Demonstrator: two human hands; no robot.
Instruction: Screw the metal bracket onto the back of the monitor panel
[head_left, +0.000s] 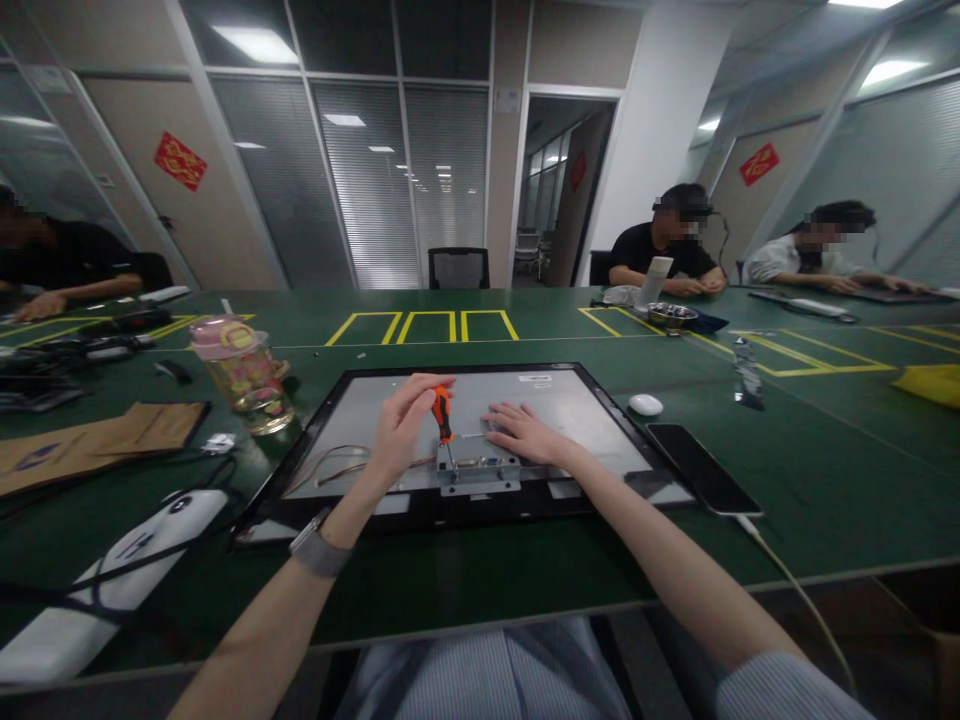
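Note:
A flat display panel [559,410] with a black frame lies back side up on the green table. On its near middle part sits a metal bracket [480,478] with connector ports along it. My left hand [403,425], with a watch on the wrist, holds an orange and black screwdriver [443,415] by the top of its handle. The screwdriver stands nearly upright, its tip at the left part of the bracket. My right hand [527,434] lies flat on the panel just behind the bracket, fingers spread. Thin cables [330,465] run from the bracket toward the left.
Left: a drink cup [244,385], brown paper bag [97,440] and white power strip [124,570] with black cables. Right: a phone [705,468] on a charging cable and a white earbud case [646,405]. Across the green table [420,350] sit other people and a metal bowl [672,315].

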